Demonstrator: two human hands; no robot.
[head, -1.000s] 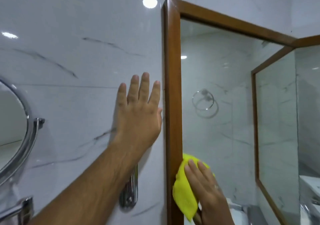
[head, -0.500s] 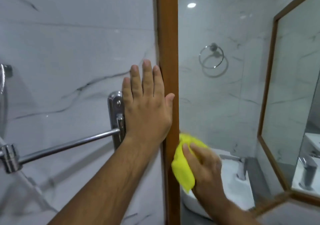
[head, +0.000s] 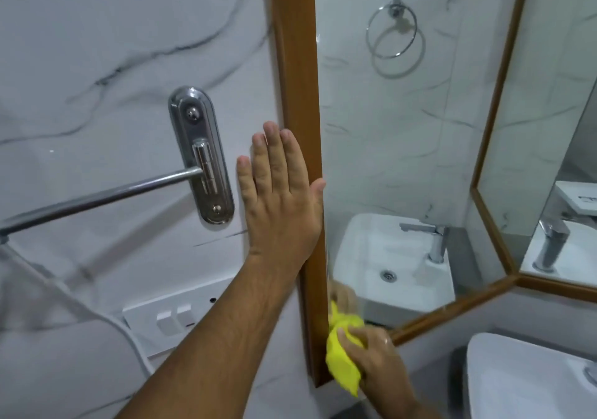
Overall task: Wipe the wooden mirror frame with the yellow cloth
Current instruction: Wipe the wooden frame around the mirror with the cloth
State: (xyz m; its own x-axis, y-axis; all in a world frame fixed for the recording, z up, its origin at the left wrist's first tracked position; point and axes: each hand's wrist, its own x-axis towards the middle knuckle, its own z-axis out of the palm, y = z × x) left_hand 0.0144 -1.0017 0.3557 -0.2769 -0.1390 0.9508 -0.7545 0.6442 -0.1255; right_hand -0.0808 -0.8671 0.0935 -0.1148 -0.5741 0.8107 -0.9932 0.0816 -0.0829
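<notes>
The wooden mirror frame (head: 295, 63) runs down the middle of the view, its bottom left corner near the lower centre. My right hand (head: 376, 355) grips the bunched yellow cloth (head: 342, 359) and presses it against the frame's lower left corner. My left hand (head: 279, 192) lies flat on the marble wall, fingers apart and pointing up, its thumb edge against the frame's left side. The glass shows a blurred reflection of the cloth just above it.
A chrome wall bracket (head: 202, 156) with a bar (head: 97, 199) sticks out left of my left hand. A white switch plate (head: 171, 318) sits below it. A white basin (head: 533, 383) is at lower right. The mirror reflects a basin, tap and towel ring.
The view has dropped down the frame. My right hand has slid the cloth down the left side to the bottom corner. My left hand has moved lower along the wall beside the frame.
</notes>
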